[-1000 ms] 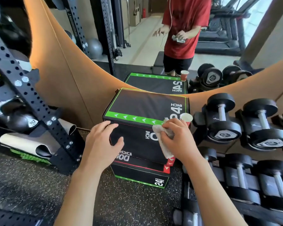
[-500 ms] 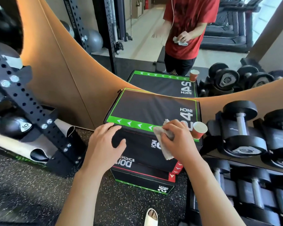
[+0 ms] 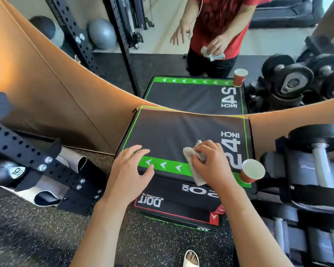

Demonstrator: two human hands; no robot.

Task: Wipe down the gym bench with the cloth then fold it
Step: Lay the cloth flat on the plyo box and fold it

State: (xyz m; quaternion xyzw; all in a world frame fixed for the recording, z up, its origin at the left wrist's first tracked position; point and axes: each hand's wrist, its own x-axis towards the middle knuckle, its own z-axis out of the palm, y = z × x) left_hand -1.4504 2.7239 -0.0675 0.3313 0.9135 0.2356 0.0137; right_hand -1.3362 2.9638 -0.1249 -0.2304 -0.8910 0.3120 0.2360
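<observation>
A black padded box [image 3: 174, 132] with green edging and "24 INCH" lettering stands against a mirror wall in the head view. My right hand [image 3: 213, 165] grips a crumpled grey cloth [image 3: 194, 166] at the box's near edge, over the green arrow strip. One end of the cloth hangs down past that edge. My left hand [image 3: 127, 170] hovers with spread fingers over the near left corner of the box top, holding nothing.
A red paper cup [image 3: 252, 171] stands on the box's near right corner, close to my right hand. Dumbbells [image 3: 316, 162] fill a rack on the right. A black perforated rack upright [image 3: 37, 162] and rolled mats [image 3: 73, 162] lie left. The mirror [image 3: 162, 45] shows a reflected person.
The view has dropped closer over the box. Both hands have moved forward from its front face onto the near edge of the top, the right one carrying the cloth.
</observation>
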